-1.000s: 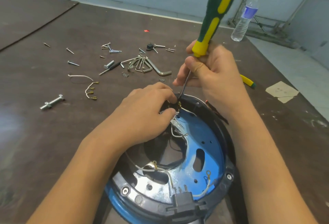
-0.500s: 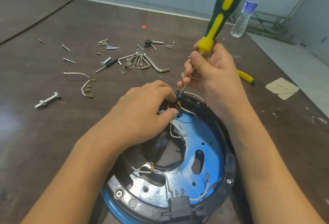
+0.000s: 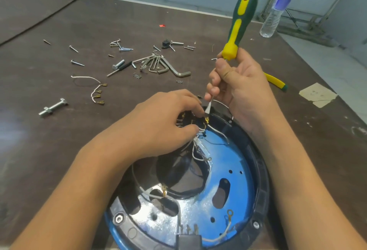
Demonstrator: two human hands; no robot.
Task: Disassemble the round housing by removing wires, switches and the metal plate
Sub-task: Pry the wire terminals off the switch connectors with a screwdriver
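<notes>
The round black housing [image 3: 260,172] lies on the brown table in front of me, with a shiny blue-tinted metal plate [image 3: 234,162] inside. White wires [image 3: 216,130] with brass terminals run to a black switch at the housing's far rim. My left hand [image 3: 166,122] grips that switch and its wires. My right hand [image 3: 236,89] holds a green and yellow screwdriver [image 3: 238,25] by the shaft and collar. Its flat tip [image 3: 208,109] sits just above a brass terminal. Another black connector [image 3: 188,237] sits at the near rim.
Loose screws [image 3: 121,46], a bunch of hex keys [image 3: 158,65], a removed white wire [image 3: 93,89] and a large bolt [image 3: 52,107] lie on the table to the far left. A water bottle [image 3: 276,7], a second yellow-handled tool [image 3: 276,81] and a paper scrap [image 3: 317,95] are at right.
The screwdriver tip has lifted slightly off the terminal and the handle stands more upright. My left hand keeps its hold on the switch and wires.
</notes>
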